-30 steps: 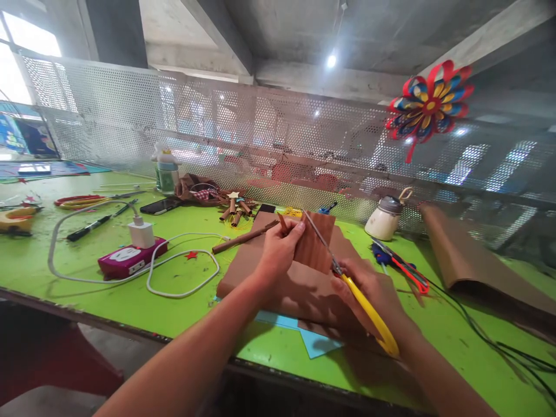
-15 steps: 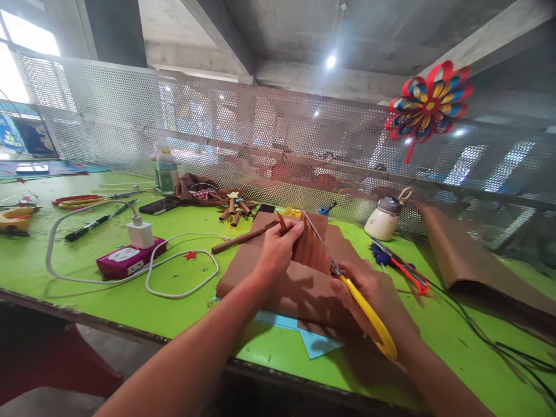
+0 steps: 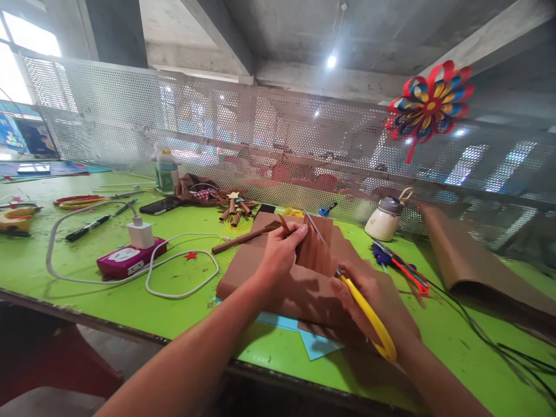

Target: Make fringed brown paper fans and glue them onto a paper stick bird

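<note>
My left hand [image 3: 278, 255] pinches a small brown paper piece [image 3: 317, 250] and holds it upright above a stack of brown paper sheets [image 3: 286, 289]. My right hand [image 3: 373, 301] grips yellow-handled scissors [image 3: 367, 315]; their blades reach up along the right side of the brown piece, which shows parallel cut strips. Beneath the brown stack lies a light blue sheet [image 3: 315, 343] on the green table [image 3: 182, 313].
A pink power bank [image 3: 125, 258] with a white charger and looping cable sits at left. Rolled brown paper sticks [image 3: 237, 209], a phone [image 3: 160, 205], a white glue pot [image 3: 384, 218], red-handled scissors [image 3: 410, 272], a brown paper roll [image 3: 469, 260] and a hanging paper pinwheel [image 3: 428, 104] surround the work.
The scissor blades have shifted slightly along the brown piece, which now shows more cut strips and leans lower. My left hand stays pinched on it.
</note>
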Tool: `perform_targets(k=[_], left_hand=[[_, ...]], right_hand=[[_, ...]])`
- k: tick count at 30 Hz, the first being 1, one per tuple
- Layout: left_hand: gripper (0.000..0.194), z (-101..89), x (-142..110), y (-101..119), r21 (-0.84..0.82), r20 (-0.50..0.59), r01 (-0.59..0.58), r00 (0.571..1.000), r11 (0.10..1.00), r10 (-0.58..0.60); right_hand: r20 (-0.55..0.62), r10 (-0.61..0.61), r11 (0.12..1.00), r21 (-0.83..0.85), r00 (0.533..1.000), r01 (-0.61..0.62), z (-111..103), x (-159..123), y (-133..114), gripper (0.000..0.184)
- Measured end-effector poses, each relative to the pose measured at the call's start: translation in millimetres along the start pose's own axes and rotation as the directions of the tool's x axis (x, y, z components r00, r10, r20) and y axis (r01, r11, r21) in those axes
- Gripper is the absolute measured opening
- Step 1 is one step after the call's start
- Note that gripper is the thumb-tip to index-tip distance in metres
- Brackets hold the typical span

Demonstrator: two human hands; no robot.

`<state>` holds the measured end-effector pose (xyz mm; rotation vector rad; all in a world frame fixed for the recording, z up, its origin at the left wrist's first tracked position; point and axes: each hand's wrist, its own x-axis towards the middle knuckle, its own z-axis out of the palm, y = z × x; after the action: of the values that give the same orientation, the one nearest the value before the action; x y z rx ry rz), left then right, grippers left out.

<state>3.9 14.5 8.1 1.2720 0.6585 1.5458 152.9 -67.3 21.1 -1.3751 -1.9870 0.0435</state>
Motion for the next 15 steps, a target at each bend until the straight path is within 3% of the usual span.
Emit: perform_targets(k=[10,15], left_hand=[[0.026,0.7,0,0,0.0,-0.016,0.031,0.999,1.0,-0.031],[0.026,-1.5,2,-5,-0.083,-0.012,0.064,0.998,0.995,-0.065]], right_hand=[[-0.009,0.033,0.999,-0.03,0.999,-0.033,0,1,-5,0.025],[-0.038,0.072,0.994,0.088,0.997,-0.069,5,0,5,0.031]])
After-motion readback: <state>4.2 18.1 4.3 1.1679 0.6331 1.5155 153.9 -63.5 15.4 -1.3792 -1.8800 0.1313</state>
